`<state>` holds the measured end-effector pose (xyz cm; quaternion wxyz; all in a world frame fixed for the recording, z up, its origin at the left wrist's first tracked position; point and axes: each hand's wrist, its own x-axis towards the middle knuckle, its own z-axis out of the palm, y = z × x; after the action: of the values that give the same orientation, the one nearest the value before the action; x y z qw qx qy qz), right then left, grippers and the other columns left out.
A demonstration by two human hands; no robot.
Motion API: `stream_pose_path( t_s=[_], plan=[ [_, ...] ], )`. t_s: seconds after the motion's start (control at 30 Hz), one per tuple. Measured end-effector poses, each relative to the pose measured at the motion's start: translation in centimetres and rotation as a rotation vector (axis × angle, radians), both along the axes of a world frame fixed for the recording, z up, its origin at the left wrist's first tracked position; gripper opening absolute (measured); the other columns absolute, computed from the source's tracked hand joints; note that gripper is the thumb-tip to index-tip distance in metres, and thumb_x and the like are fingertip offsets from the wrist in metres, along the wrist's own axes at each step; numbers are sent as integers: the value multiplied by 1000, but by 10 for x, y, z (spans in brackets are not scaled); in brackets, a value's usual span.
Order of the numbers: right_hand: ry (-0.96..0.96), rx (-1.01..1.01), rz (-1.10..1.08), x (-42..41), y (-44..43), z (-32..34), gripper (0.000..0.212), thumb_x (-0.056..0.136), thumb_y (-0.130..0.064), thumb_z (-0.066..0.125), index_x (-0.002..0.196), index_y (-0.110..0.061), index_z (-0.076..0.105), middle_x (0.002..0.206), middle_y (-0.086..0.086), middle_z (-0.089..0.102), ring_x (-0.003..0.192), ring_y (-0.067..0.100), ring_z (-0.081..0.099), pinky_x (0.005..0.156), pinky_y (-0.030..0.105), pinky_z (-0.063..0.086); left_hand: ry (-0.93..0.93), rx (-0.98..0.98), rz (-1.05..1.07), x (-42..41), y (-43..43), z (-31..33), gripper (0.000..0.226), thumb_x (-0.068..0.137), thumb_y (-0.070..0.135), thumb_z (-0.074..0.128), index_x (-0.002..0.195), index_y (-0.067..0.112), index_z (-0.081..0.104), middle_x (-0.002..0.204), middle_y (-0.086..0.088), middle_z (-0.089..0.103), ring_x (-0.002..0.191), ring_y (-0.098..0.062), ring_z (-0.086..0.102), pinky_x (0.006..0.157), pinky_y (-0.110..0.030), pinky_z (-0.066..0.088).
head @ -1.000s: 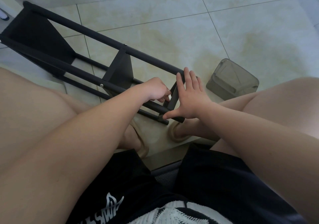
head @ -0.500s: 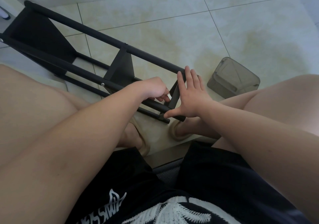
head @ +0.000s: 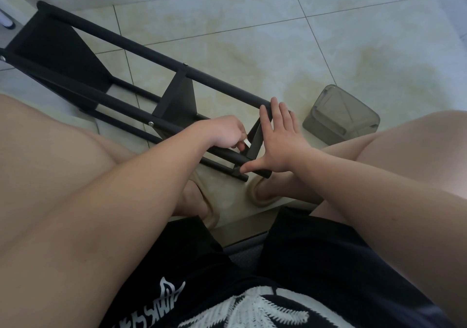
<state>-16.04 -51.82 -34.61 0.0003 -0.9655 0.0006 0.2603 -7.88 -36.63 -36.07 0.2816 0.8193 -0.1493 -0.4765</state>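
Pale tiled floor underfoot: nearest, right hand flat, fingers straight, braces the end panel; left hand just left of it pinches a small pale piece at that joint. Black frame stretches away up-left, lying on its side.

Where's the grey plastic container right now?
Head view, right side: the grey plastic container sits on the tiled floor just beyond the right thigh, right of the right hand pressing the black frame's near end.
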Motion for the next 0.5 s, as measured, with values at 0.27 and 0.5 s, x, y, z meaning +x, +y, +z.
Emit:
stream_pose_path(
  t_s=[0.27, 0.5],
  plan=[
    [2, -4, 0, 0, 0, 1, 160, 45, -105, 44, 157, -11, -22, 161, 18, -34, 151, 35, -28, 121, 48, -15, -34, 19, -147, 3, 4, 0, 24, 102, 17, 45, 85, 26, 59, 88, 9, 73, 94, -13, 64, 85, -33, 44],
    [1, 0, -4, 0, 0, 1, 160, 46, -104, 47, 157, -12, -22, 161, 18, -33, 151, 35, -28, 121, 47, -16, -79, 43, -234, 3, 6, 1, 21, 100, 14, 47, 94, 14, 67, 92, 6, 73, 97, -19, 66, 95, -40, 49]
  ],
)
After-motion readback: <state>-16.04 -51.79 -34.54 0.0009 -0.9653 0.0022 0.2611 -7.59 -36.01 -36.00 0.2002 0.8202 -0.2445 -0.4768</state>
